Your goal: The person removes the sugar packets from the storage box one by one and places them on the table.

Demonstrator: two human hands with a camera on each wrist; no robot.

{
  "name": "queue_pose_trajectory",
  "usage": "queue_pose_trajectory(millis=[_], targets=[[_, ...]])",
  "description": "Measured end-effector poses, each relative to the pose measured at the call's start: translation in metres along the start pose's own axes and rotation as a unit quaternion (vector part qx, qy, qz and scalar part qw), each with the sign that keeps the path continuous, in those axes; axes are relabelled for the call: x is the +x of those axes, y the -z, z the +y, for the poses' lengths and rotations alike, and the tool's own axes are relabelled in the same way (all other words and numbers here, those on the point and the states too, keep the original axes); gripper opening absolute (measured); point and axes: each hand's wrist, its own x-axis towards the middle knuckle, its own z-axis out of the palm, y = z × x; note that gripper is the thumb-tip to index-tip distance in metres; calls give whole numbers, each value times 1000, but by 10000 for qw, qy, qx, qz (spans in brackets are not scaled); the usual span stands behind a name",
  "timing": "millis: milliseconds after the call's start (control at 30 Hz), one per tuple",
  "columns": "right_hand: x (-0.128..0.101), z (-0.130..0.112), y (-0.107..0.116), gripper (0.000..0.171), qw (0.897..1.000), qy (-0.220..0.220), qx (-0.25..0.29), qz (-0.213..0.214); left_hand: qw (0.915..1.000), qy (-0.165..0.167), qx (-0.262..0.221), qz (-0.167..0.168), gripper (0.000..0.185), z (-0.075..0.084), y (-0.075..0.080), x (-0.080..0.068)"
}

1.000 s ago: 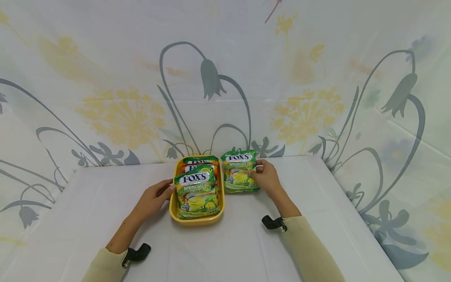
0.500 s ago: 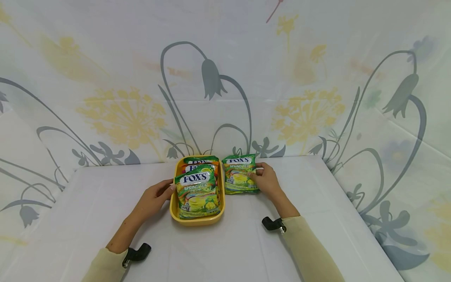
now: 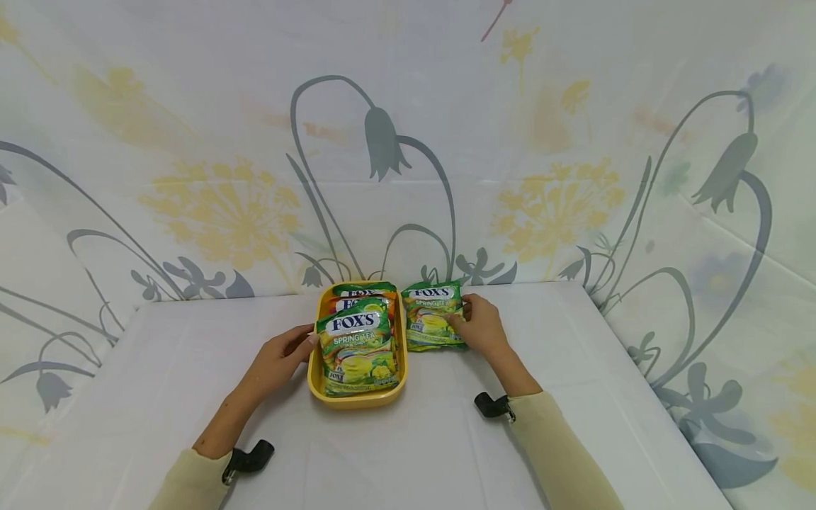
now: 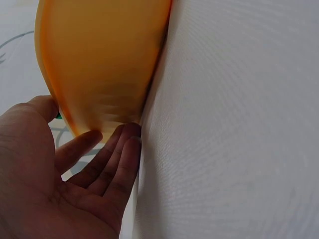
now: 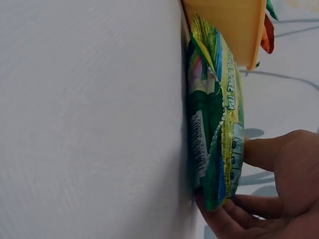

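In the head view, a yellow tray [image 3: 358, 402] holds several overlapping candy bags; the front one is a green FOX'S Spring Tea candy bag [image 3: 357, 354]. My left hand [image 3: 280, 360] holds the tray's left side. The left wrist view shows that thumb at the rim and the fingertips against the outer wall [image 4: 104, 55]. To the right of the tray, a second green candy bag [image 3: 433, 319] lies on the table. My right hand [image 3: 483, 326] pinches its right edge, thumb on top; in the right wrist view, fingers reach under the bag's edge [image 5: 219, 124].
A white cloth covers the table [image 3: 408, 453]. Close behind the tray and bag rises a flower-printed curtain [image 3: 408, 212]. An orange bag [image 3: 389, 303] shows behind the front bag in the tray.
The right hand's candy bag has come down a little, its top edge lower and flatter to the table. My left hand and the tray have stayed in place.
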Motion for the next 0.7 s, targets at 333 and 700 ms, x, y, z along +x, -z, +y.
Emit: queue_pose_trajectory(millis=[333,700], targets=[[-2,-12,4,58,9981,298,-531,96,10000,32,-2,22,64,1,0,0],[-10,-33,5,51,9951,853,-337,358,10000,79,18,23,66,1,-1,0]])
